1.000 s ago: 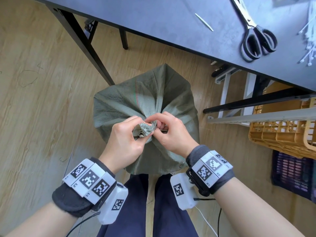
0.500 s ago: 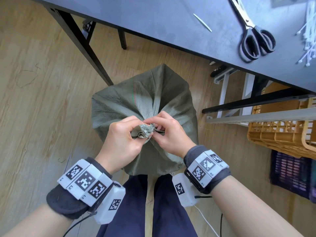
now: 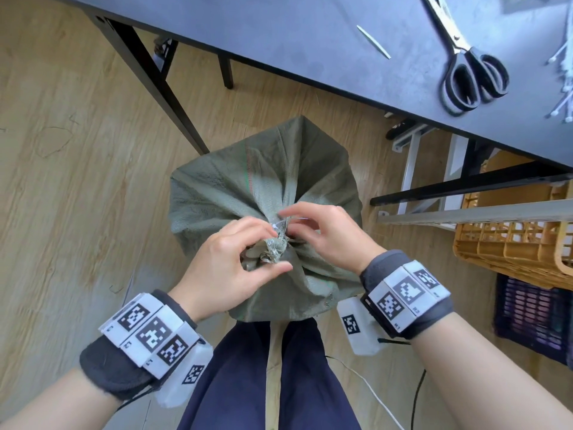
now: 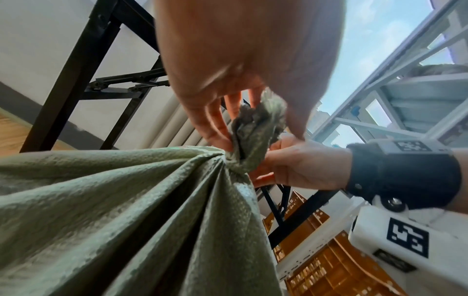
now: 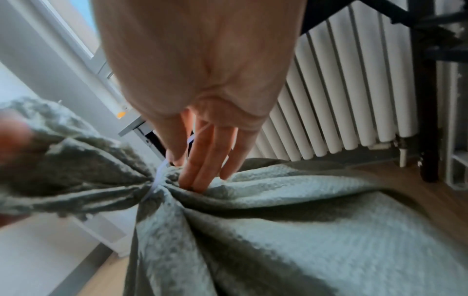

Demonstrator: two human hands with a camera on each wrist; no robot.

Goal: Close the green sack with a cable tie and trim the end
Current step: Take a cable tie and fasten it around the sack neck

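The green sack point(image 3: 248, 187) stands on the floor between my knees, its mouth gathered into a bunched neck point(image 4: 253, 136). My left hand point(image 3: 276, 248) curls its fingers and thumb round that neck just under the frayed tuft. A thin white cable tie point(image 5: 159, 176) is looped round the neck, and its tail runs up between the fingers of my right hand point(image 5: 187, 170), which pinches it on the far side. In the head view the tie point(image 3: 280, 225) shows only as a pale line by my right hand point(image 3: 288, 225). Black-handled scissors point(image 3: 468, 72) lie on the dark table point(image 3: 310, 41).
A heap of white cable ties point(image 3: 562, 85) sits at the table's right edge, and a short cut strip point(image 3: 372, 41) lies mid-table. A black table leg point(image 3: 155, 88) slants down left of the sack. To the right stand a yellow crate point(image 3: 511, 243) and a purple crate point(image 3: 533, 311).
My hands have drawn slightly apart. The right hand has shifted right and away with the tie tail, and the tuft of the neck now shows more between the left fingers.
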